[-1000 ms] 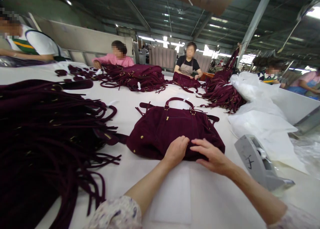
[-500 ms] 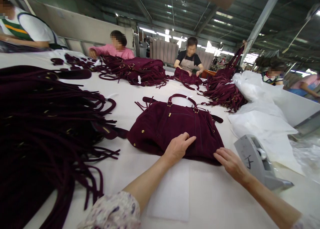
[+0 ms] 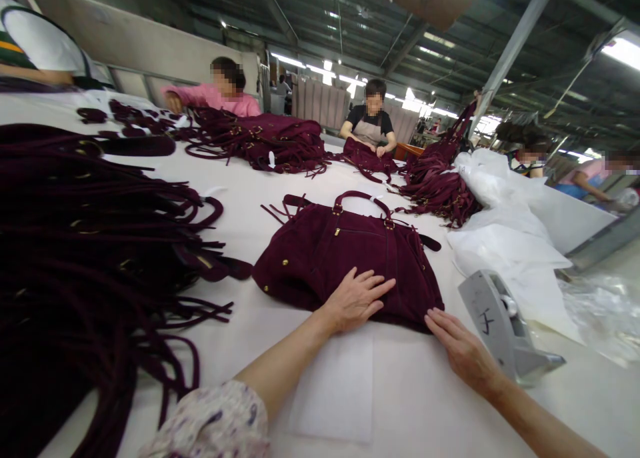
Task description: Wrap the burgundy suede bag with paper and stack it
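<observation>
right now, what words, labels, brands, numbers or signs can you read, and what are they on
No text reads clearly.
Grey device: one dark mark, perhaps "H" or a character; I can't tell.
White plastic: a faint mark, too small to read.
Bag: no lettering visible.

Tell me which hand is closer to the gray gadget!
Right. The right hand is just left of the gray gadget; the left hand lies farther left, on the burgundy bag.
</observation>
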`<state>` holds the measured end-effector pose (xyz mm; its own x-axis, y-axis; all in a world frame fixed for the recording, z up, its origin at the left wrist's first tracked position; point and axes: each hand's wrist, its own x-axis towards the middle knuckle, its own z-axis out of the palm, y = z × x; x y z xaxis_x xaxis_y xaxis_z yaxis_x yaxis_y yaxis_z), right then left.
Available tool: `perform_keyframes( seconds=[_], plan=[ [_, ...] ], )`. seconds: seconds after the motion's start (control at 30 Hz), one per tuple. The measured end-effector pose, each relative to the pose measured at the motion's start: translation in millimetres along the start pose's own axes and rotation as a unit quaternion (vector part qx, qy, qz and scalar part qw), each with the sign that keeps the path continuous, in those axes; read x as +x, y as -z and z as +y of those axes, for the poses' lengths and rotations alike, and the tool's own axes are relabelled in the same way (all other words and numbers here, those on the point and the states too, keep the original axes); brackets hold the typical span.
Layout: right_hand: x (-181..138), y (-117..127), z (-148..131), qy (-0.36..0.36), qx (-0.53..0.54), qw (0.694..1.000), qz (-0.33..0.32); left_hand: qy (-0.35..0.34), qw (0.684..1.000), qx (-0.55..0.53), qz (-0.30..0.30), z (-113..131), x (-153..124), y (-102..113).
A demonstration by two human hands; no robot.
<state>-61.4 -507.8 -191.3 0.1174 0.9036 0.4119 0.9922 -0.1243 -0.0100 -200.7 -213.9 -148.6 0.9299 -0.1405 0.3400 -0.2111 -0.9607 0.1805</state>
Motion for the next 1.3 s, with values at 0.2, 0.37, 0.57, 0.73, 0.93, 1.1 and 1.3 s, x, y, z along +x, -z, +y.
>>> perform_keyframes(
  seconds=[0.2, 0.37, 0.57, 0.73, 0.93, 1.1, 1.3],
  plan=[
    [21.3, 24.8, -5.9, -0.059, 0.029, 0.997, -0.049, -0.057, 0.998, 0.022, -0.032, 2.9, -3.7, 3.9],
    [121.1, 74.2, -3.6, -0.157, 0.008, 0.979, -0.127, -0.055, 0.998, 0.036, -0.024, 0.4, -4.2, 2.3],
    [193.7, 57.1, -2.0, -0.125, 0.011, 0.992, -0.022, -0.054, 0.997, 0.038, -0.025, 1.7, -3.9, 3.0],
    [160.5, -5.2, -11.7, -0.095, 0.022, 0.995, 0.015, -0.044, 0.998, 0.031, -0.021, 4.0, -6.2, 2.8],
    [135.3, -48.1, 8.1, -0.192, 0.055, 0.979, 0.037, -0.045, 0.999, 0.013, -0.025, 5.9, -6.2, 1.2],
    [132.9, -1.2, 14.5, -0.285, -0.059, 0.955, 0.048, -0.037, 0.999, 0.012, -0.014, 7.5, -6.7, 2.8],
    [106.0, 62.5, 3.7, -0.4, -0.094, 0.897, -0.161, -0.044, 0.999, 0.024, -0.005, 6.6, -4.9, 1.8]
  ],
)
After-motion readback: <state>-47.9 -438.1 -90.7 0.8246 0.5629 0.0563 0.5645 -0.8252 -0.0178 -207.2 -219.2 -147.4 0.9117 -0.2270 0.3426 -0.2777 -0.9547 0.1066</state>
